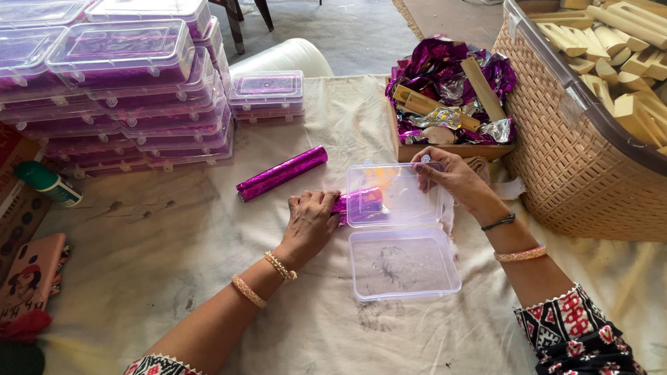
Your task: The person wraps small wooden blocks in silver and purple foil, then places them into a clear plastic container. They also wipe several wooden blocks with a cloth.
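Observation:
A clear plastic hinged box [403,267] lies open on the cloth in front of me. My left hand [309,223] grips a purple foil-wrapped stick [358,203] that reaches under the box's raised lid [396,201]. My right hand [451,177] holds the far edge of that lid with its fingers. A second purple foil-wrapped stick [281,173] lies loose on the cloth, just beyond my left hand.
Stacks of closed clear boxes with purple contents [125,90] fill the far left; one small stack [267,94] stands apart. A cardboard tray of crumpled purple foil and bare wooden sticks [451,90] sits behind. A woven basket of wooden sticks [590,125] stands at right. A glue bottle [48,184] lies left.

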